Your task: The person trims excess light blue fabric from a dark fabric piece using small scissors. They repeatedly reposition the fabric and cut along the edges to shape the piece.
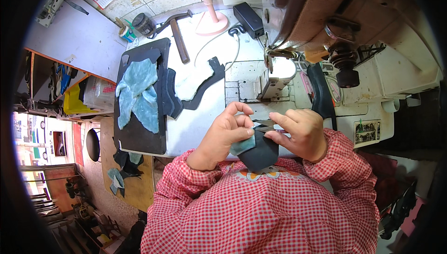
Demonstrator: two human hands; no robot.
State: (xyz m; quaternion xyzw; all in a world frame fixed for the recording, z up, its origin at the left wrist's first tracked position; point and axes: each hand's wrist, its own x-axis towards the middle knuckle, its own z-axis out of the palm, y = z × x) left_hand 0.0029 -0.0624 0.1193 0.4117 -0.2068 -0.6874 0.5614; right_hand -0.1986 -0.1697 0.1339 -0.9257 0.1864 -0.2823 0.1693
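A dark, curved leather piece with a pale teal fuzzy lining [257, 150] sits between our two hands, held just above the near edge of the white counter [195, 123], close to our chest. Our left hand [226, 133] has its grip pinched on the piece's left edge, thumb and fingers pressed onto the lining. Our right hand [300, 133] works a pair of small metal snips [264, 124] at its top edge, grip closed around them. Behind stands the worn beige sewing machine [321, 16]. To the left a black board [139, 114] carries more teal lining cutouts [138, 93].
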